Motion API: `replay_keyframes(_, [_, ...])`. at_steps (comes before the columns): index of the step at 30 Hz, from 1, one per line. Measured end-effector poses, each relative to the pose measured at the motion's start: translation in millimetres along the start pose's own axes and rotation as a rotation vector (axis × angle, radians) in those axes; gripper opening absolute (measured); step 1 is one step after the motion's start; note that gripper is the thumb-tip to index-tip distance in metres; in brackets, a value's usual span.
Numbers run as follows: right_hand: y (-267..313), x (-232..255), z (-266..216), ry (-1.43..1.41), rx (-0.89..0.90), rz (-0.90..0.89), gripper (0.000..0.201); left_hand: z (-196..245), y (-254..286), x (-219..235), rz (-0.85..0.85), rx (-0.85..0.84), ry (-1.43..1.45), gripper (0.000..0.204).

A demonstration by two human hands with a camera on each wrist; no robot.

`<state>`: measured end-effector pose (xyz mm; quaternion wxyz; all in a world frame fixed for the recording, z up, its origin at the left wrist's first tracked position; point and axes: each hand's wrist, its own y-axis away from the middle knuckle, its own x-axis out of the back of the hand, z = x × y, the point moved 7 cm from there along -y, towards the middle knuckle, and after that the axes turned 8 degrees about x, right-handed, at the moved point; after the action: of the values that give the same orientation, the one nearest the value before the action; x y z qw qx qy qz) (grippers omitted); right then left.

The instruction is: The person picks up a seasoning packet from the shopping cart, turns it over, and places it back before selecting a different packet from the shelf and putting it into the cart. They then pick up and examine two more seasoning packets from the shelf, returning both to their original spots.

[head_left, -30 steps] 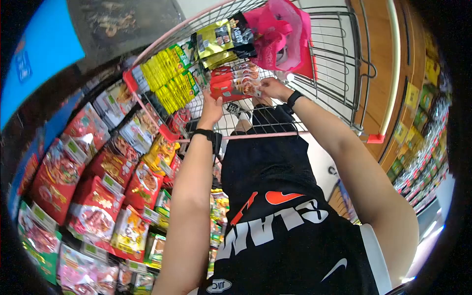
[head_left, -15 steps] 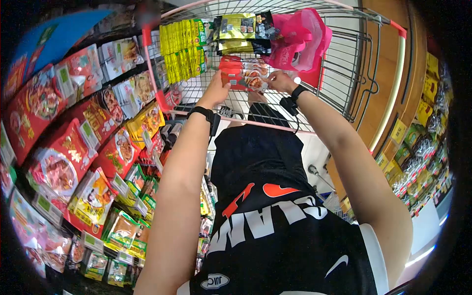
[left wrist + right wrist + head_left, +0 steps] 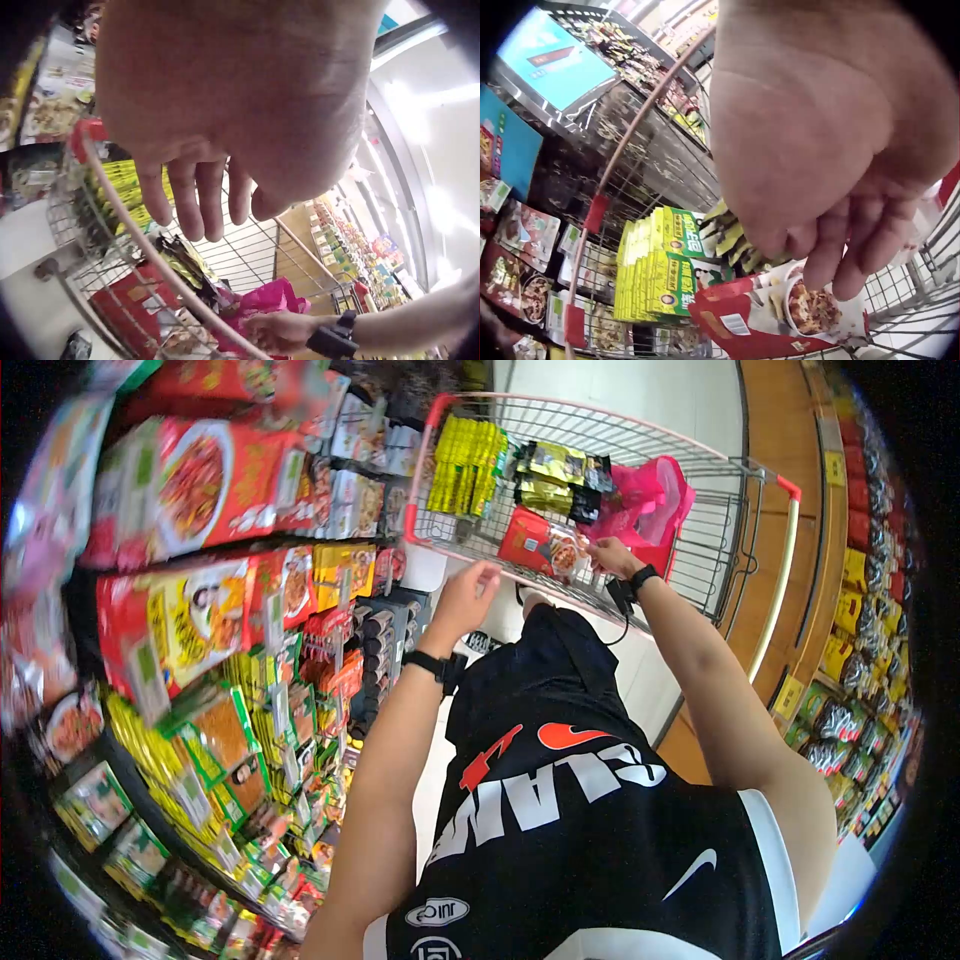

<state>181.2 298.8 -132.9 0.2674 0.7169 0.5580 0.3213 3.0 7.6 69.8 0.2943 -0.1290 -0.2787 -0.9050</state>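
My right hand [image 3: 614,558] pinches the right end of a stack of red food packets [image 3: 530,542] printed with a bowl of food. They lie along the near side of the shopping cart [image 3: 600,582]; in the right wrist view the fingers overlap the front red packet [image 3: 742,319]. My left hand [image 3: 467,602] is apart from the packets, near the cart's left corner, its fingers loosely extended and holding nothing. Beyond the red packets are yellow-green packets [image 3: 465,465] in rows, black-and-gold bags [image 3: 555,465] and a pink bag [image 3: 650,500].
Shelves of hanging food packets [image 3: 215,485] line the left side, close to my left arm. A wooden shelf side [image 3: 775,540] and more packaged goods [image 3: 860,610] stand along the right. Pale floor [image 3: 620,405] shows beyond the cart.
My left hand has let go of the red packets and drawn back toward me. The right hand stays at their right end. The view has swung, bringing more left shelving into sight.
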Motion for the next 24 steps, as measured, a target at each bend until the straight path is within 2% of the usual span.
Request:
replay_keyframes(2, [16.6,-2.0,-29.1,0.078,0.085,0.029,0.033,-32.8,46.2,10.1,0.09,0.027,-0.018,0.025])
replay_keyframes(3, [30.6,-4.8,-48.2,0.121,0.156,0.02,0.035,-59.0,67.6,14.8,0.136,0.035,-0.05,0.025])
replay_keyframes(4, [45.0,-9.3,-70.3,0.19,0.241,-0.01,0.038,-91.6,89.9,15.7,0.15,0.112,0.02,0.025])
replay_keyframes(5, [42.6,-9.3,-71.5,0.19,0.318,0.001,0.039,-133.1,113.2,11.4,0.175,0.184,0.091,0.025])
replay_keyframes(6, [39.9,-9.1,-73.1,0.226,0.417,-0.01,0.041,-200.4,133.9,-3.3,0.213,0.222,0.137,0.026])
replay_keyframes(7, [46.1,-11.1,-81.2,0.291,0.413,-0.014,0.039,-235.4,164.4,-5.0,0.285,0.212,0.055,0.026])
replay_keyframes(8, [39.2,-10.1,-73.8,0.334,0.391,-0.026,0.038,-278.1,186.1,-17.1,0.14,0.268,-0.174,0.028])
replay_keyframes(9, [56.2,-18.6,-100.3,0.45,0.455,-0.047,0.036,-303.8,220.0,-21.3,0.229,0.246,-0.23,0.03])
replay_keyframes(10, [70.5,-29.4,-117.1,0.407,0.451,-0.057,0.035,-338.7,243.3,-34.5,0.088,0.253,-0.387,0.031])
replay_keyframes(11, [82.4,-39.9,-129.8,0.366,0.434,-0.07,0.033,-377.3,271.4,-45.0,0.155,0.361,-0.315,0.033])
replay_keyframes(13, [94.4,-64.7,-157.3,0.362,0.409,-0.174,0.029,-392.9,326.5,-46.8,0.176,0.605,-0.044,0.036])
replay_keyframes(15, [127.1,-101.1,-214.0,0.362,0.528,-0.288,0.021,-404.2,368.2,-54.8,0.211,0.741,0.1,0.037])
replay_keyframes(17, [160.6,-136.4,-272.5,0.311,0.676,-0.467,0.022,-428.1,393.7,-76.2,0.348,0.754,0.305,0.035])
replay_keyframes(19, [220.2,-174.5,-340.6,0.249,0.66,-0.593,0.023,-432.8,405.1,-86.6,0.38,0.778,0.39,0.029])
replay_keyframes(21, [287.9,-207.4,-405.6,0.369,0.718,-0.706,0.032,-449.6,410.6,-101.3,0.405,0.76,0.474,0.024])
replay_keyframes(23, [338.9,-232.2,-457.1,0.173,0.794,-0.883,0.037,-452.2,407.0,-104.9,0.54,0.392,0.381,0.019])
replay_keyframes(24, [358.5,-246.3,-483.2,0.031,0.838,-0.976,0.044,-448.5,412.5,-109.1,0.605,0.286,0.394,0.017])
